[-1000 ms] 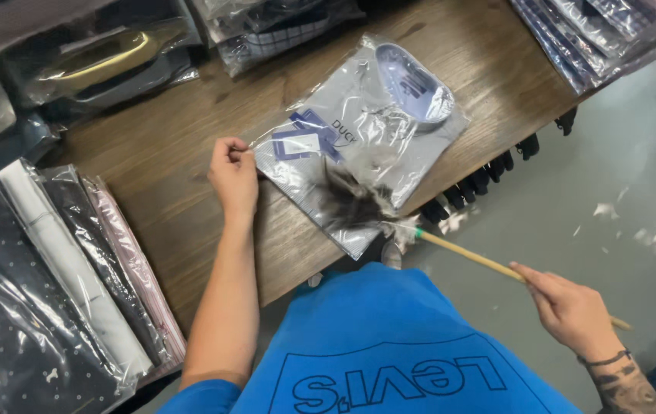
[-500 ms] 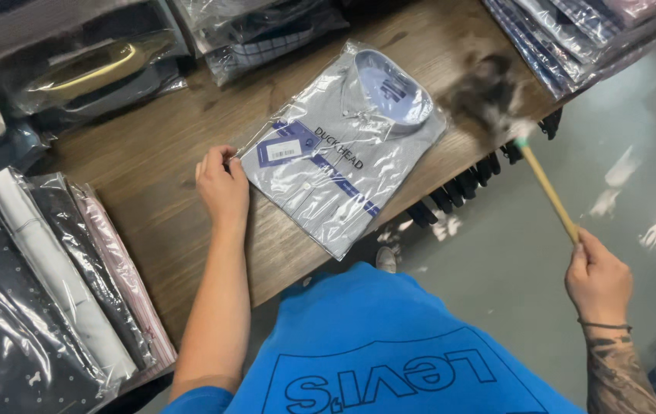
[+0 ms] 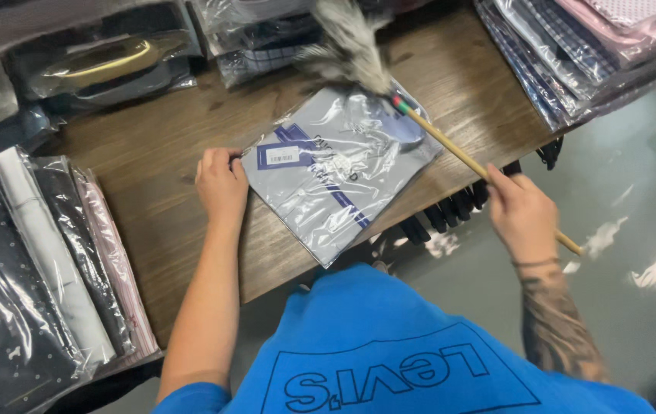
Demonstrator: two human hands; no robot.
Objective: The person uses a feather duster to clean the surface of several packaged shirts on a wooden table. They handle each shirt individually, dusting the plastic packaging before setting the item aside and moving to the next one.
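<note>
Right hand [image 3: 522, 215], right of centre: fingers [image 3: 506, 186] wrapped tight around the pale wooden stick of a feather duster [image 3: 451, 146], and the stick's tail end pokes out past the hand toward the lower right. Up the stick, a red and green band, then the grey feather head, blurred, at the top centre, hanging over the top corner of the bagged shirt [image 3: 339, 169]; whether the feathers touch the plastic is hard to tell.

Left hand [image 3: 221, 184], left of centre: palm down on the desk [image 3: 151, 169], fingers [image 3: 217, 159] bent together against the left corner of the bag, near its white label, pinning it.

The shirt, light grey in clear, glaring wrap, lies slantwise mid-frame, its lower corner jutting past the desk's front edge.

Outward: more bagged shirts stand in a row at lower left [image 3: 44, 261], cut off by the frame; dark packs at upper left [image 3: 98, 69]; striped and pink stacks at upper right [image 3: 589, 46], also cropped. Blue T-shirt [image 3: 389, 345] fills the bottom.
</note>
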